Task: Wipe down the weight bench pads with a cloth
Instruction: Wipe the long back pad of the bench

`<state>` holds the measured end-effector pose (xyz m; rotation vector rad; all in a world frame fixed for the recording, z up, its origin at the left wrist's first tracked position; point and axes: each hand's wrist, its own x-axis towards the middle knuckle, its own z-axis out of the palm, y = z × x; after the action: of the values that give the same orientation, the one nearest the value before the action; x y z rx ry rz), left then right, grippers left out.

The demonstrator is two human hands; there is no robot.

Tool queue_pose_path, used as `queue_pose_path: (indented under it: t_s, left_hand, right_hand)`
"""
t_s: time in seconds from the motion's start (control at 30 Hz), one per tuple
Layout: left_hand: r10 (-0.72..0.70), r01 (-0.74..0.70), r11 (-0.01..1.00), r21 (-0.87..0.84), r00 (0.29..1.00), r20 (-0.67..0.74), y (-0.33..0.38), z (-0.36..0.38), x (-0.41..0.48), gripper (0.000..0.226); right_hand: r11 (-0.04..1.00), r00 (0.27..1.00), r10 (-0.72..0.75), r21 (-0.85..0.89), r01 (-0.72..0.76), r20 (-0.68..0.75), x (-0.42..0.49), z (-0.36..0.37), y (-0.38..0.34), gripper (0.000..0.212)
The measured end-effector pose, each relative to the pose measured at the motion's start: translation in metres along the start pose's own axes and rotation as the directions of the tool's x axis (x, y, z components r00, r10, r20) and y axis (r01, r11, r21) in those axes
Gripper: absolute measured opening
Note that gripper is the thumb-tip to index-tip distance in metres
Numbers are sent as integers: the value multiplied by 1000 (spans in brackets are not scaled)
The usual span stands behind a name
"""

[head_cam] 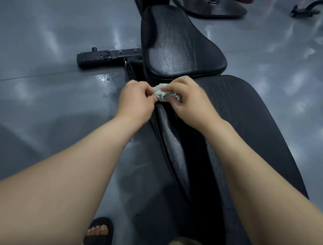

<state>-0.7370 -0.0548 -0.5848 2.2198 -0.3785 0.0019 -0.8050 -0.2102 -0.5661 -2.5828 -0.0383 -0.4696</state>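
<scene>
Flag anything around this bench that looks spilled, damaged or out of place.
A wet, glistening patch lies on the grey floor just left of the bench, by the left hand that pinches the cloth: it looks like spilled liquid. The seat pad vinyl shows fine cracks or creases. Nothing else stands out.
</scene>
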Motion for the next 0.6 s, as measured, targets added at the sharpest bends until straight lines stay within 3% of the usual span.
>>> queue_pose_path:
  t_s: [0.17, 0.23, 0.4, 0.6]
  left_hand:
    - [-108, 108, 994, -26, 994, -20, -17, -2, 7, 7]
    - [-120, 122, 992, -38, 992, 47, -19, 0, 4, 8]
    - [-153, 195, 958, -208, 967, 202, -19, -6, -2, 20]
    - [-110, 214, 950, -226, 910, 399, -20, -24, -23, 25]
  right_hand:
    - [991, 997, -52, -123, 59, 61, 32, 23, -13, 24]
    - [978, 991, -63, -190, 84, 115, 34, 22, -19, 26]
    - [983, 986, -107, -137, 124, 125, 4, 4, -23, 25]
    - [977, 977, -181, -97, 192, 113, -35, 4, -23, 27]
